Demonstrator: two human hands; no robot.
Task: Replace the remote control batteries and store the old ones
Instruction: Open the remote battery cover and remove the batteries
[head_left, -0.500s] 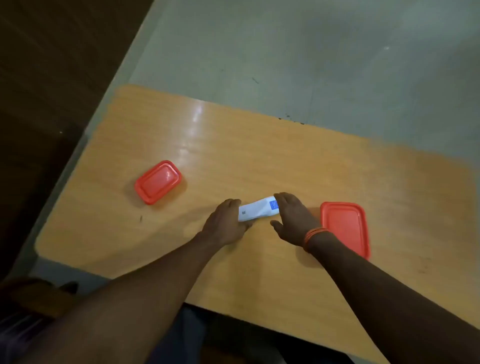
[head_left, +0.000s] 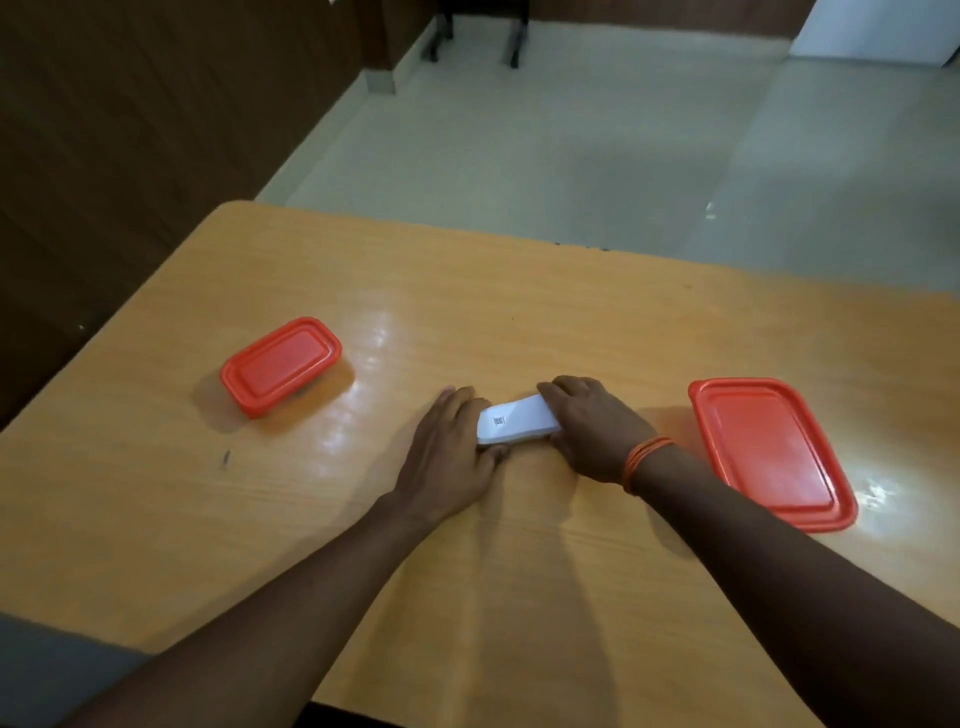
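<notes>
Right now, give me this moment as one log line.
phase: gripping white plastic remote | left hand: on left end | right hand: on right end | red-lidded containers: closed

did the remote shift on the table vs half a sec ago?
No real shift. The remote lies between both hands, about the same spot relative to the small red container and the large red container; the camera tilted.

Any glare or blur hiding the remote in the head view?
Head view: glare patches on the table, none on the remote; its label is too small to read. Both the left hand and right hand cover its ends.
</notes>
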